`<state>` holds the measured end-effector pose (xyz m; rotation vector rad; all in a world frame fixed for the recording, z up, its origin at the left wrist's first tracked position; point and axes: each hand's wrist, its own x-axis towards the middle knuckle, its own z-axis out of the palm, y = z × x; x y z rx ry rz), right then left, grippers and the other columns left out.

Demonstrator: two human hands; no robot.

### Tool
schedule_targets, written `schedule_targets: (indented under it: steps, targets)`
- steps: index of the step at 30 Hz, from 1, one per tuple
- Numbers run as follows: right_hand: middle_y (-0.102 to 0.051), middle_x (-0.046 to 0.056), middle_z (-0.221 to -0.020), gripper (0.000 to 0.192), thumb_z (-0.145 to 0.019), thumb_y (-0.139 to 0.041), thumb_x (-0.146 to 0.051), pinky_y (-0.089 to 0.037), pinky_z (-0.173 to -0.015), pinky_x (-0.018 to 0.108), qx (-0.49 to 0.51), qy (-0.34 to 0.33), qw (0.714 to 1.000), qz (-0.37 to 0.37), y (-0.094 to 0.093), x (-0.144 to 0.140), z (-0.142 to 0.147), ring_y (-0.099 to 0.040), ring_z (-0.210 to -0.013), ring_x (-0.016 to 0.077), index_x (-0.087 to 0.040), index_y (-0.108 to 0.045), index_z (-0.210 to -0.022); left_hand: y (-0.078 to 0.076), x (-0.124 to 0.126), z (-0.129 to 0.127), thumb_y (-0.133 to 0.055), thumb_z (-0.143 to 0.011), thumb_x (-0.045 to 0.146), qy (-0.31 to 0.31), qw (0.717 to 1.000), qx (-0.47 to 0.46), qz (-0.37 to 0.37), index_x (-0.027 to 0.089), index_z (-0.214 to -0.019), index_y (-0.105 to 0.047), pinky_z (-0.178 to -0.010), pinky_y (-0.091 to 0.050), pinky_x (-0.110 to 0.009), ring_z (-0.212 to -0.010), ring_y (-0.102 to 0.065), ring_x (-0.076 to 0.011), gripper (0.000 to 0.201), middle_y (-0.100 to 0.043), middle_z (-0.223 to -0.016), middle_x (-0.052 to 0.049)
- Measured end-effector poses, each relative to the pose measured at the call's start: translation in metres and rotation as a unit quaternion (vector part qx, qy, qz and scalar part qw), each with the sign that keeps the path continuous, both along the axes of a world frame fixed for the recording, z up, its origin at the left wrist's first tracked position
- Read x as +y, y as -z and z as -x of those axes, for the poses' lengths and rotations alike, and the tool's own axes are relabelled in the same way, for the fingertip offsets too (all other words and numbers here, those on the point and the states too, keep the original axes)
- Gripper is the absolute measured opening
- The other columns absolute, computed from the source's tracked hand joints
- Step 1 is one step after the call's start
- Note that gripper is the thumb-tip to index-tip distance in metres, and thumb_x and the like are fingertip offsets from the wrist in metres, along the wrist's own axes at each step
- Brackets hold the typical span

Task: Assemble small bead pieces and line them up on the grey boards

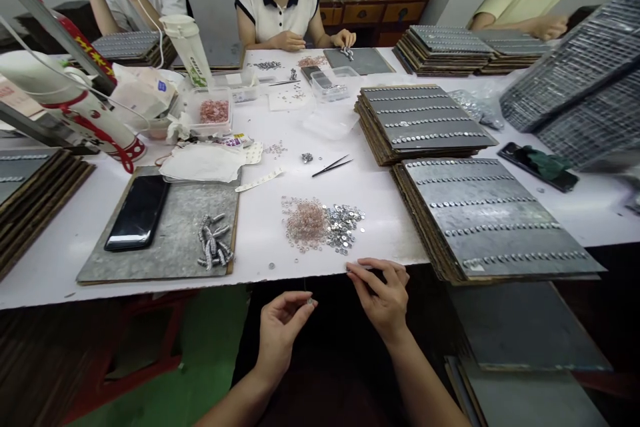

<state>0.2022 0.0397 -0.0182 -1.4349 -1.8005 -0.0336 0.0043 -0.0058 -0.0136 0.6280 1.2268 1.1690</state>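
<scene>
Beyond the left hand [279, 328] and right hand [386, 297], translucent pink rings [305, 223] and silvery metal discs [343, 228] are heaped. By the left, a tiny shiny piece [310, 301] is pinched; the right's grip cannot be told.

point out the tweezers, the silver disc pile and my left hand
Tweezers [326, 170], head view, dark prongs
Silver disc pile [343, 227], head view, its middle
Left hand [279, 329], head view, near thumb's base

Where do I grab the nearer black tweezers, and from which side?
Probably pinch across both arms near the joined left end, from above: the black tweezers lie flat with arms spread rightward, and the pinkish pile and silvery discs sit on the near side.
</scene>
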Motion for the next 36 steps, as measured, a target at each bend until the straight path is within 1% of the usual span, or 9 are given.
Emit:
schedule_targets:
  steps: [5,9,11,14,17,21,29,33,36]
  targets:
    - [-0.069,-0.001,-0.08,0.009,-0.081,-0.067,-0.017,-0.04,-0.079,0.035,0.039,-0.026,0.999,0.006,-0.004,-0.002,0.004,-0.06,-0.078,0.0163,-0.026,-0.067,-0.082,0.0,-0.002,0.001,-0.079,-0.071,0.03,0.003,1.0,0.001,-0.004,0.017,-0.088,-0.076,-0.079,-0.057,-0.03,-0.081,-0.073,-0.0222,0.022,-0.077,-0.082,-0.008]
    - [-0.069,0.0,-0.076,0.006,-0.083,-0.064,-0.019,-0.045,-0.072,0.033,0.113,-0.07,0.989,0.068,-0.012,-0.012,0.017,-0.061,-0.073,0.016,-0.025,-0.065,-0.084,-0.002,-0.002,0.002,-0.079,-0.072,0.03,0.009,1.0,0.014,-0.013,0.019,-0.089,-0.077,-0.079,-0.056,-0.029,-0.081,-0.073,-0.0215,0.021,-0.078,-0.083,-0.007]
    - [-0.068,0.0,-0.074,0.005,-0.083,-0.064,-0.02,-0.047,-0.069,0.031,0.164,-0.109,0.972,0.125,-0.017,-0.018,0.027,-0.06,-0.07,0.0152,-0.024,-0.064,-0.082,-0.004,-0.002,0.002,-0.078,-0.072,0.03,0.011,0.999,0.023,-0.02,0.019,-0.09,-0.077,-0.079,-0.057,-0.029,-0.081,-0.073,-0.0221,0.021,-0.078,-0.084,-0.008]
    - [-0.064,0.0,-0.071,0.008,-0.083,-0.064,-0.022,-0.048,-0.064,0.028,0.238,-0.176,0.931,0.214,-0.021,-0.026,0.044,-0.059,-0.067,0.0136,-0.022,-0.061,-0.075,-0.006,-0.002,0.004,-0.076,-0.074,0.031,0.013,0.998,0.047,-0.032,0.019,-0.089,-0.078,-0.078,-0.057,-0.031,-0.081,-0.073,-0.0234,0.02,-0.078,-0.085,-0.008]
    - [-0.06,-0.001,-0.069,0.011,-0.083,-0.064,-0.024,-0.047,-0.06,0.025,0.29,-0.2,0.9,0.256,-0.023,-0.027,0.055,-0.057,-0.065,0.012,-0.021,-0.06,-0.073,-0.007,-0.003,0.005,-0.075,-0.075,0.031,0.014,0.996,0.082,-0.044,0.02,-0.088,-0.079,-0.079,-0.057,-0.032,-0.084,-0.072,-0.0244,0.017,-0.078,-0.088,-0.008]
    - [-0.056,-0.001,-0.068,0.013,-0.082,-0.064,-0.026,-0.046,-0.059,0.024,0.314,-0.195,0.89,0.268,-0.023,-0.023,0.06,-0.054,-0.063,0.0111,-0.02,-0.06,-0.071,-0.008,-0.004,0.006,-0.074,-0.075,0.032,0.01,0.992,0.107,-0.071,0.021,-0.086,-0.079,-0.08,-0.057,-0.032,-0.084,-0.072,-0.0252,0.016,-0.078,-0.088,-0.009]
    - [-0.055,-0.002,-0.067,0.014,-0.081,-0.066,-0.028,-0.046,-0.058,0.024,0.332,-0.192,0.881,0.276,-0.02,-0.022,0.06,-0.052,-0.063,0.0108,-0.02,-0.059,-0.071,-0.007,-0.006,0.006,-0.07,-0.08,0.029,0.018,0.985,0.125,-0.114,0.023,-0.087,-0.079,-0.079,-0.056,-0.031,-0.083,-0.071,-0.0231,0.013,-0.077,-0.088,-0.007]
    - [-0.055,-0.002,-0.066,0.014,-0.079,-0.067,-0.027,-0.045,-0.057,0.023,0.334,-0.184,0.883,0.272,-0.018,-0.021,0.06,-0.052,-0.062,0.0105,-0.02,-0.059,-0.071,-0.006,-0.007,0.005,-0.068,-0.082,0.028,0.023,0.983,0.134,-0.12,0.024,-0.088,-0.079,-0.081,-0.056,-0.031,-0.085,-0.071,-0.0232,0.013,-0.077,-0.089,-0.007]
    - [-0.055,-0.002,-0.066,0.014,-0.078,-0.068,-0.027,-0.045,-0.057,0.023,0.319,-0.172,0.895,0.261,-0.017,-0.021,0.059,-0.052,-0.062,0.0108,-0.02,-0.059,-0.07,-0.005,-0.008,0.005,-0.068,-0.083,0.028,0.024,0.983,0.142,-0.116,0.024,-0.088,-0.079,-0.082,-0.056,-0.031,-0.086,-0.071,-0.0234,0.013,-0.077,-0.09,-0.007]
